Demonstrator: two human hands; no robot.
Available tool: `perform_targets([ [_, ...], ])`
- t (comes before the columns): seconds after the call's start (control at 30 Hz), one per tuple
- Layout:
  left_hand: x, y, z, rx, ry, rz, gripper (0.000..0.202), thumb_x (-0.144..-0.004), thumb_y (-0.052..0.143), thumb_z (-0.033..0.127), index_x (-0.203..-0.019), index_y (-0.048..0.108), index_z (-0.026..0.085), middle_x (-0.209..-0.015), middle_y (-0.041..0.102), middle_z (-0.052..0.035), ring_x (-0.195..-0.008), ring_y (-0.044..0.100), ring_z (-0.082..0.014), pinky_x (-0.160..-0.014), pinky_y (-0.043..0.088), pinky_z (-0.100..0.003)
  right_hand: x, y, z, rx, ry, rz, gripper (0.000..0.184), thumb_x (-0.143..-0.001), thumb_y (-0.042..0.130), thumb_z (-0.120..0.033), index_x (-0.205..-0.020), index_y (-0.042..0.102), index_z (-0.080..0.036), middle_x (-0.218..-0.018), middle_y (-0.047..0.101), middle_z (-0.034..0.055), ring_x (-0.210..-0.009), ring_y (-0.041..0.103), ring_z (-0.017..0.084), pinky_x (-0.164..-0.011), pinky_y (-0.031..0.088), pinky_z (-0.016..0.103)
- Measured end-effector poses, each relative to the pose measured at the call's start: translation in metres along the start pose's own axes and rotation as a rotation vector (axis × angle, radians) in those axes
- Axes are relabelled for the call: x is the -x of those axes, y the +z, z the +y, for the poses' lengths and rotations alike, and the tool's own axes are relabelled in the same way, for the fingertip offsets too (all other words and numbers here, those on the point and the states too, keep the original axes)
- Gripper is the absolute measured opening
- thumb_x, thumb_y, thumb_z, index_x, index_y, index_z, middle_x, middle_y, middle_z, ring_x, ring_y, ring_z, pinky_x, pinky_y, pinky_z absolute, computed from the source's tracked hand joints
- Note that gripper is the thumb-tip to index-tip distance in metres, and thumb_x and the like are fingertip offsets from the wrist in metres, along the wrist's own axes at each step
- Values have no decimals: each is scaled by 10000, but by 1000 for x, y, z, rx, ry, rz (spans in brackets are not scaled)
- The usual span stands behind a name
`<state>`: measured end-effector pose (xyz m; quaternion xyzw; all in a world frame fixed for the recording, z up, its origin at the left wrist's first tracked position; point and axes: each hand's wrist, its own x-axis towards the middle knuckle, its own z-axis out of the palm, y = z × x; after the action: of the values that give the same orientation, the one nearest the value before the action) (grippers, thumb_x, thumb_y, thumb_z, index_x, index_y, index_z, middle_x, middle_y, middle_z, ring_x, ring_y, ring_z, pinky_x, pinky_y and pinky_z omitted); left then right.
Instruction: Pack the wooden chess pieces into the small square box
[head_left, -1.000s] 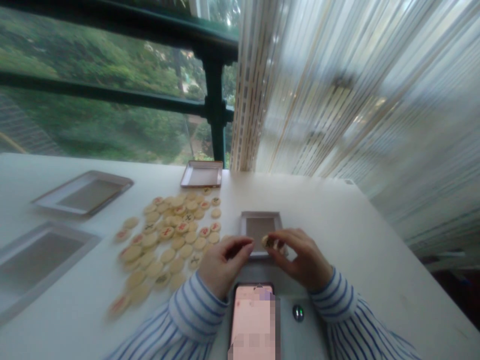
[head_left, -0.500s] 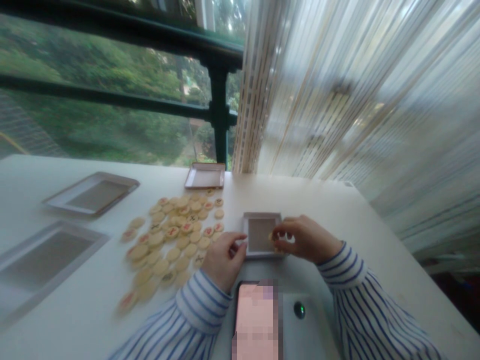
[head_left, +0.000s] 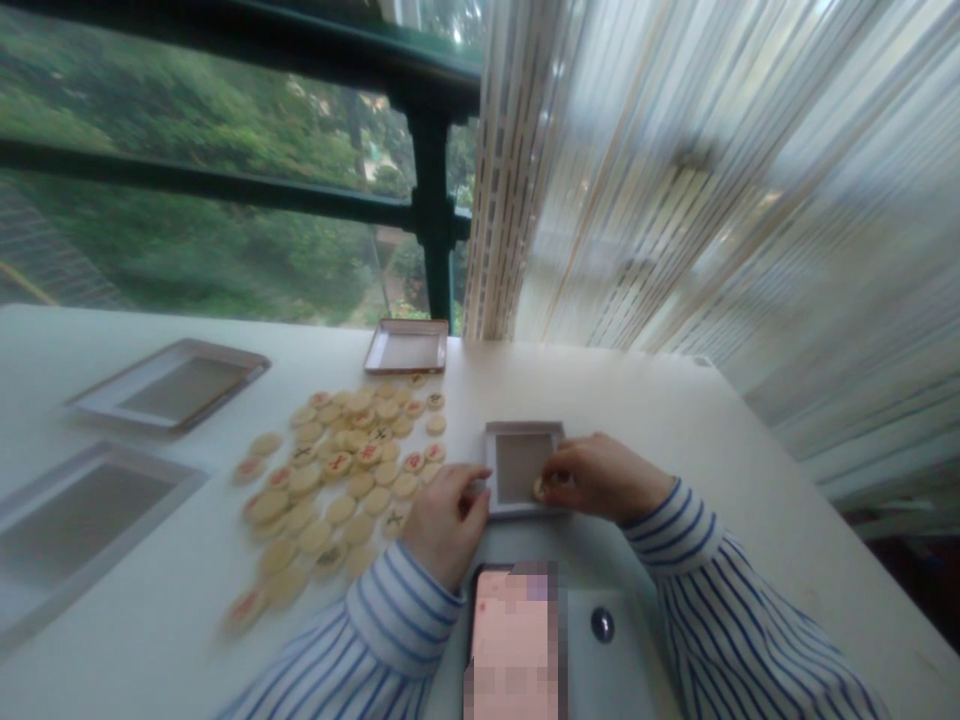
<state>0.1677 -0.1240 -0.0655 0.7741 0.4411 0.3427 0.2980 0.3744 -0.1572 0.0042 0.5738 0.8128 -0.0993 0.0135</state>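
Observation:
Between thumb and fingers, my right hand pinches a round wooden Chinese chess piece low inside the right part of a small rectangular tray. My left hand is closed at the left rim of this tray, its index finger and thumb at the wall. Many more pale round pieces are spread over the table to the left of my left hand. Some of them show red or black characters, while others have plain faces up. The far side of the pinched piece is hidden by my fingers.
A second small tray stands at the back by the window. Two larger trays lie at the left, one farther and one nearer. A phone lies in front of me, with a dark round button-like object beside it.
My right hand has moved slightly left and down, bringing the piece lower into the tray's right corner area. The left hand stays at the rim. The view has shifted a little.

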Motion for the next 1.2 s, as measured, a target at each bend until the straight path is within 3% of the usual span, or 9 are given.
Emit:
perform_targets([
  [1.2, 0, -1, 1, -15, 10, -33, 182, -761, 497, 215, -874, 629, 159, -866, 641, -67, -698, 616, -157, -680, 508, -302, -3, 2, 4, -30, -24, -41, 244, -805, 524, -400, -844, 701, -237, -784, 657, 20, -674, 582, 133, -608, 367, 229],
])
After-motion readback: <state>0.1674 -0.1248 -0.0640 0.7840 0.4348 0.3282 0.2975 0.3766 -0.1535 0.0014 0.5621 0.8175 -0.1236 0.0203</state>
